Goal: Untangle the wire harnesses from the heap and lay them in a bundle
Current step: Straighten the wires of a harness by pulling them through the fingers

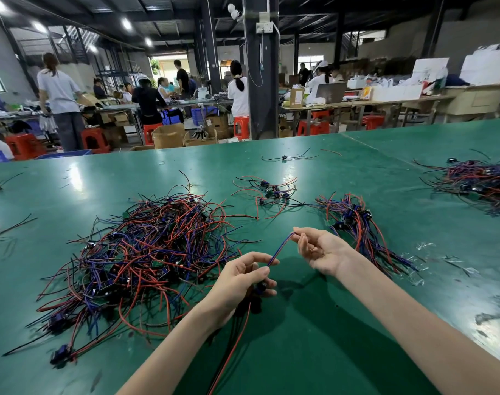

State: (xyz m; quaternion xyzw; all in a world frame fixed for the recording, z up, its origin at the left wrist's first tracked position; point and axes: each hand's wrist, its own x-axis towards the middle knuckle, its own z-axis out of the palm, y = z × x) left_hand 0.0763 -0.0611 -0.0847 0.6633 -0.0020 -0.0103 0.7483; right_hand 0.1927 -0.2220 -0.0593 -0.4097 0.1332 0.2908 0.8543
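Observation:
A big tangled heap of red, blue and black wire harnesses (146, 252) lies on the green table (314, 337), left of centre. My left hand (243, 280) grips one wire harness (281, 248) by its dark connector end; red and black leads hang from that hand toward me. My right hand (318, 250) pinches the far end of the same harness's blue-purple wire, stretched between both hands above the table. A laid-out bundle of harnesses (357, 223) lies just behind and right of my right hand.
A small loose cluster of harnesses (267, 192) lies behind my hands, a single one (284, 158) farther back. Another large pile (479, 181) sits at the right edge. Stray wires lie at the left edge. People work at benches beyond the table.

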